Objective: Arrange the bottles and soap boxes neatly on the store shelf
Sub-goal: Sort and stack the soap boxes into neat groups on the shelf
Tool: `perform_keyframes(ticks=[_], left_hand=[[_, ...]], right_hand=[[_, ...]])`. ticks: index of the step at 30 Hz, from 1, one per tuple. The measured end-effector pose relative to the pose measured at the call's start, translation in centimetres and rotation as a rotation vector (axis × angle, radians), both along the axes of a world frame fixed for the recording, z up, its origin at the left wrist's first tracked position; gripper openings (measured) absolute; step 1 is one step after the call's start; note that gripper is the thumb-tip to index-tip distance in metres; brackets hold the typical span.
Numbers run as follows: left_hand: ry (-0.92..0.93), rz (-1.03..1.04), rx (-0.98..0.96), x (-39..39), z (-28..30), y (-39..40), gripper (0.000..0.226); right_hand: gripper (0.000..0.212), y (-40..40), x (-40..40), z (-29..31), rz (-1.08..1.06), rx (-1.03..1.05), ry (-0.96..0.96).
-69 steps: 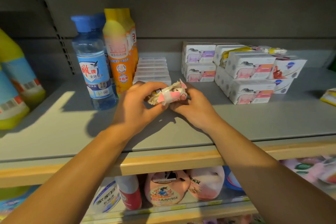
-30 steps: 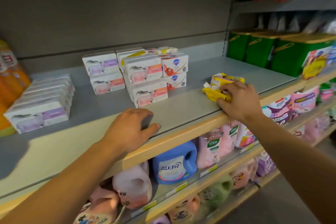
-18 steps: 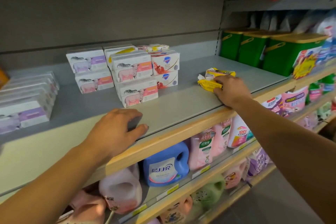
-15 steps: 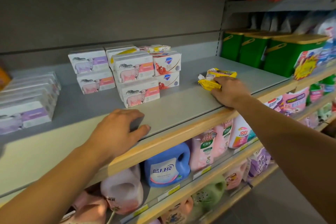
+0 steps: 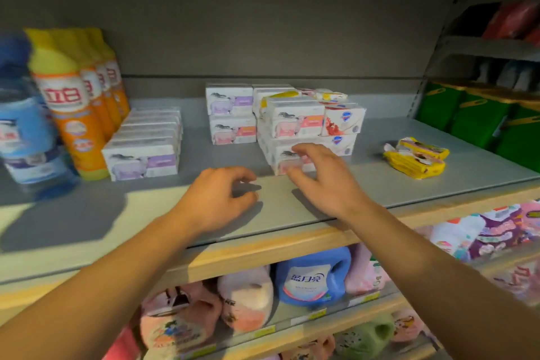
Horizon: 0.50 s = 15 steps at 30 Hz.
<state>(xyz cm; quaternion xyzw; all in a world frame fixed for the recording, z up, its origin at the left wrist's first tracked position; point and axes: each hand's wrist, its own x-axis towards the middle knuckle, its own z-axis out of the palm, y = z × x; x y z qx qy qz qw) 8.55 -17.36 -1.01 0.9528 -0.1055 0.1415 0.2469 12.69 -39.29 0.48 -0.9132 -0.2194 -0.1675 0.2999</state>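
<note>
White soap boxes stand on the grey shelf [image 5: 365,184] in a flat row [image 5: 146,149], a two-high stack [image 5: 230,114] and a bigger stack [image 5: 295,123] with red-marked boxes [image 5: 344,123]. Yellow soap packets [image 5: 415,158] lie apart at the right. Orange bottles [image 5: 73,108] and a blue bottle [image 5: 26,131] stand at the left. My left hand [image 5: 216,199] rests near the shelf's front with loosely curled fingers, holding nothing. My right hand [image 5: 324,181] hovers with spread fingers just in front of the bigger stack's lowest box, holding nothing.
Green tubs [image 5: 479,117] stand at the far right on the neighbouring shelf. The wooden shelf lip [image 5: 263,251] runs below my hands. Beneath it sit a blue detergent jug [image 5: 312,278] and pink refill pouches [image 5: 245,301].
My right hand has let go of the yellow packets and moved left to the soap stack. The view has swung left, bringing the bottles back in. My left hand stays on the shelf.
</note>
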Motion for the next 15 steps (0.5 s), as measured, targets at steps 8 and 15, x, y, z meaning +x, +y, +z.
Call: perform_keyframes(ticks=[8,15], left_hand=[[0.015,0.153,0.172,-2.6,0.0,10.7,0.043],[-0.09,0.171,0.122,-3.2,-1.0,14.1,0.037]], right_hand=[[0.052,11.0,4.3,0.6,0.094,-0.095,0.005],[0.057,15.5,11.0,-0.6,-0.033,-0.222,-0.089]])
